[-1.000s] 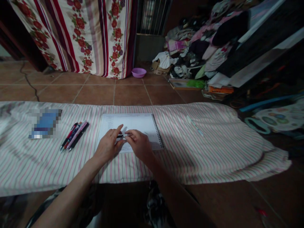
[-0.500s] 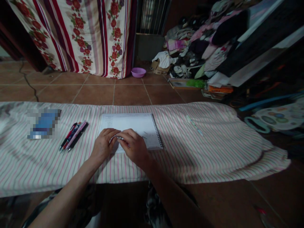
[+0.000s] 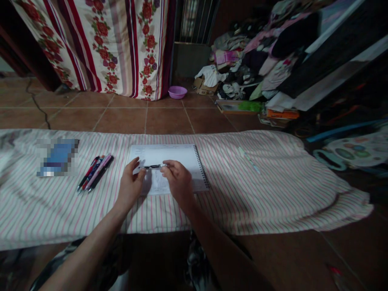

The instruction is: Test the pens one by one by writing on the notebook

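Mostly black pen (image 3: pixel 153 166), slim, straight

Home interior: lived-in room with household goods

Landmark: floral curtain (image 3: pixel 124 48), red roses and stripes, reaching nearly to the floor. Type of place: a home, as indicated by the following.
- In front of the curtain: brown tiled floor (image 3: pixel 166 120); nearer the viewer, a striped cloth (image 3: pixel 273 182) of bed-linen look.
- By its lower right corner: purple basin (image 3: pixel 177 93).
- Farther right of it: piled clothes (image 3: pixel 227 56), shoes (image 3: pixel 232 91), cardboard box (image 3: pixel 205 89).
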`<move>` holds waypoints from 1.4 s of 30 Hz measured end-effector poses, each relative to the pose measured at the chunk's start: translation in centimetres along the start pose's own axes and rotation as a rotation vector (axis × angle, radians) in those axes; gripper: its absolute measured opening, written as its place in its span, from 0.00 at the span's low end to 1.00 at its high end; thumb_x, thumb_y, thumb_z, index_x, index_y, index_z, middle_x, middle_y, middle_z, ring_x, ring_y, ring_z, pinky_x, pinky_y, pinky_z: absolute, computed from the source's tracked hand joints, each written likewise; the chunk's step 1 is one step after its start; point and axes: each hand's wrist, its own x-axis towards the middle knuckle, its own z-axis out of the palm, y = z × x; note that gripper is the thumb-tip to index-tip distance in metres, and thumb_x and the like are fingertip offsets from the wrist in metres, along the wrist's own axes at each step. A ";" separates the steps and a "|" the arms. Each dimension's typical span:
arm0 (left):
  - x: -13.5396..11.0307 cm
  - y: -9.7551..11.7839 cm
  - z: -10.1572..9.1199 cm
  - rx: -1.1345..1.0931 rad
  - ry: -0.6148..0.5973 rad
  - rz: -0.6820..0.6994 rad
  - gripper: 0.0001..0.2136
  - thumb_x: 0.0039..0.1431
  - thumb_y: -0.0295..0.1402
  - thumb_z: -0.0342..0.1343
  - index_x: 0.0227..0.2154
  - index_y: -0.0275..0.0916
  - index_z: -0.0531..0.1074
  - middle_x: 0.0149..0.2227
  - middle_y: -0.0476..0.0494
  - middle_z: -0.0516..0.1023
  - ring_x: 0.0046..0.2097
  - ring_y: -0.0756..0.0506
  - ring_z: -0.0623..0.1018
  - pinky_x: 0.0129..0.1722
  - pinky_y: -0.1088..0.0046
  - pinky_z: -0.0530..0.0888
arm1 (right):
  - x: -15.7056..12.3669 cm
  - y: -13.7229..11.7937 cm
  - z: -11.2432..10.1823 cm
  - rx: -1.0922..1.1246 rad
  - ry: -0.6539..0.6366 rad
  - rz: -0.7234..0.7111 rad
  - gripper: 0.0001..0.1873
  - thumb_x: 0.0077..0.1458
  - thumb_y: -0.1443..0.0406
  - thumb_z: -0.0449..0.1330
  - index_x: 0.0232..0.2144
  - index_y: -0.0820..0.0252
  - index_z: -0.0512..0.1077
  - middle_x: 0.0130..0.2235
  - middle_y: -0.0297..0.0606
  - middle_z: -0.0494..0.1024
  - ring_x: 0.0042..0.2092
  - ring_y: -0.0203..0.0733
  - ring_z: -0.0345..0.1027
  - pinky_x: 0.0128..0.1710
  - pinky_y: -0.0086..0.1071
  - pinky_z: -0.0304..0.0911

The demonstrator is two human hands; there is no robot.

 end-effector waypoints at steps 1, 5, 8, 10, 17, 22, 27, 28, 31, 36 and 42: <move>0.0 0.0 0.1 -0.082 0.019 -0.072 0.20 0.53 0.32 0.53 0.51 0.38 0.63 0.54 0.35 0.65 0.54 0.41 0.69 0.48 0.61 0.73 | 0.2 0.2 0.0 0.074 0.011 0.079 0.08 0.48 0.65 0.58 0.34 0.58 0.71 0.30 0.34 0.77 0.31 0.38 0.74 0.33 0.32 0.71; 0.1 0.7 0.3 -0.297 0.138 -0.240 0.18 0.53 0.28 0.52 0.48 0.37 0.63 0.54 0.34 0.66 0.50 0.43 0.72 0.46 0.64 0.74 | 0.7 0.6 -0.2 0.220 0.043 0.187 0.09 0.46 0.63 0.58 0.32 0.60 0.71 0.27 0.34 0.78 0.31 0.39 0.75 0.31 0.32 0.72; 0.2 1.3 -0.1 -0.271 0.191 -0.260 0.17 0.50 0.26 0.52 0.46 0.36 0.66 0.50 0.35 0.69 0.51 0.43 0.71 0.39 0.71 0.75 | 1.1 1.1 -0.5 0.219 0.068 0.163 0.10 0.46 0.62 0.59 0.32 0.61 0.71 0.27 0.35 0.77 0.30 0.40 0.75 0.31 0.32 0.72; 0.1 1.7 -0.4 -0.240 0.208 -0.304 0.16 0.49 0.26 0.53 0.43 0.35 0.68 0.44 0.37 0.73 0.44 0.45 0.75 0.29 0.77 0.73 | 1.2 1.4 -0.6 0.231 0.094 0.155 0.12 0.45 0.61 0.59 0.32 0.62 0.72 0.27 0.36 0.78 0.30 0.40 0.75 0.31 0.33 0.72; -1.3 3.5 0.0 -0.530 -0.135 -0.614 0.04 0.55 0.25 0.51 0.34 0.31 0.67 0.27 0.40 0.77 0.26 0.50 0.77 0.16 0.82 0.64 | 1.1 1.7 0.0 0.197 0.069 0.180 0.12 0.46 0.62 0.58 0.33 0.63 0.70 0.27 0.37 0.78 0.30 0.40 0.74 0.32 0.33 0.71; -1.3 3.6 0.9 -0.640 -0.213 -0.703 0.05 0.59 0.22 0.47 0.30 0.31 0.66 0.26 0.37 0.77 0.25 0.50 0.78 0.15 0.85 0.64 | 0.3 1.3 0.3 -0.188 -0.052 0.060 0.08 0.49 0.67 0.55 0.33 0.61 0.70 0.30 0.38 0.78 0.32 0.40 0.74 0.34 0.32 0.68; -0.7 2.5 1.3 -0.476 -0.090 -0.582 0.02 0.56 0.24 0.49 0.29 0.35 0.62 0.20 0.47 0.73 0.21 0.50 0.75 0.14 0.82 0.64 | -0.2 1.4 0.2 -0.597 -0.185 -0.120 0.06 0.53 0.69 0.53 0.33 0.61 0.70 0.35 0.41 0.76 0.36 0.39 0.70 0.37 0.31 0.62; -0.6 2.2 1.3 -0.449 -0.089 -0.557 0.02 0.56 0.25 0.49 0.30 0.35 0.62 0.21 0.48 0.73 0.21 0.50 0.75 0.15 0.80 0.65 | -0.2 1.4 0.2 -0.649 -0.209 -0.132 0.06 0.53 0.69 0.53 0.34 0.61 0.70 0.35 0.41 0.76 0.37 0.39 0.69 0.38 0.31 0.62; -0.6 1.3 1.2 -0.252 -0.092 -0.366 0.04 0.54 0.29 0.50 0.34 0.37 0.65 0.24 0.49 0.72 0.23 0.49 0.74 0.18 0.77 0.68 | -0.4 1.5 0.1 -0.783 -0.255 -0.131 0.06 0.55 0.68 0.53 0.34 0.61 0.70 0.36 0.41 0.74 0.39 0.40 0.67 0.38 0.31 0.60; -0.7 0.0 0.9 0.405 -0.148 0.174 0.12 0.54 0.31 0.49 0.39 0.37 0.73 0.39 0.41 0.70 0.34 0.47 0.75 0.37 0.67 0.73 | -0.7 1.7 0.1 -0.885 -0.301 -0.161 0.08 0.56 0.68 0.52 0.37 0.60 0.70 0.38 0.41 0.72 0.39 0.40 0.66 0.37 0.31 0.59; -0.9 0.1 0.9 0.671 -0.197 0.320 0.15 0.58 0.31 0.46 0.44 0.36 0.73 0.41 0.38 0.67 0.38 0.44 0.74 0.39 0.65 0.73 | -0.2 1.5 -0.7 -0.832 -0.286 -0.154 0.10 0.56 0.67 0.53 0.40 0.60 0.70 0.40 0.41 0.72 0.40 0.41 0.67 0.39 0.31 0.60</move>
